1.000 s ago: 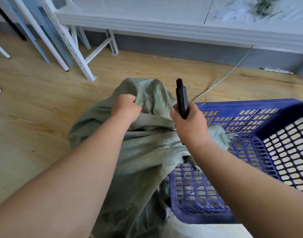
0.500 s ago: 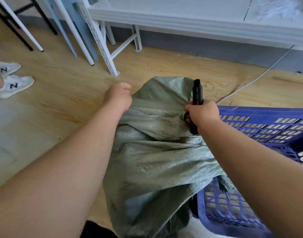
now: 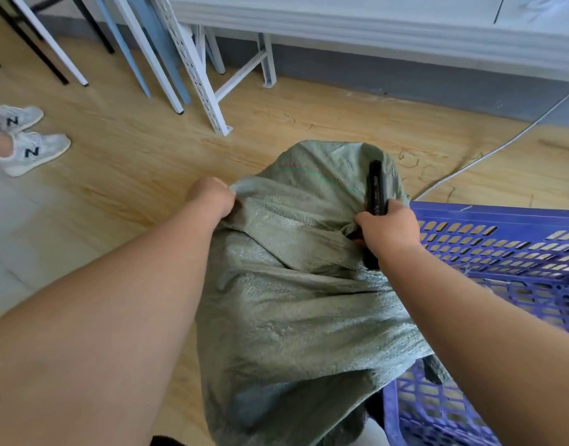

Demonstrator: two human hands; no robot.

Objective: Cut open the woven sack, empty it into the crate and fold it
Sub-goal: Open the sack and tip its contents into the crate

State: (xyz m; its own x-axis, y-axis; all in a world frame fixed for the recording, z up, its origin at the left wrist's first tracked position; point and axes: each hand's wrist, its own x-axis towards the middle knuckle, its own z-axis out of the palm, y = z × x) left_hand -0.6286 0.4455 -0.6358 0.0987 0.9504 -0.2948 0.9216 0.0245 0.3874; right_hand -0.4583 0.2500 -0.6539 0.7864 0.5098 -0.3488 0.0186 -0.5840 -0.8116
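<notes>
A green woven sack (image 3: 296,304) stands bulging in the middle of the head view, its lower end draped over the near-left corner of a blue slotted crate (image 3: 489,259). My left hand (image 3: 212,196) grips the sack's upper left corner. My right hand (image 3: 389,231) holds a black folded cutter (image 3: 376,188) upright and also clutches a bunch of the sack's fabric at its right side, beside the crate's rim. What the sack contains is hidden.
Wooden floor all round. White and blue metal frame legs (image 3: 193,72) stand at the back left under a white bench (image 3: 373,24). A grey cable (image 3: 489,152) runs across the floor behind the crate. Another person's white sneakers (image 3: 29,149) are at far left.
The view has swung left, bringing the sneakers into sight. My left hand has shifted left along the sack to its corner. The right hand still holds cutter and fabric, the sack pulled wider between the hands.
</notes>
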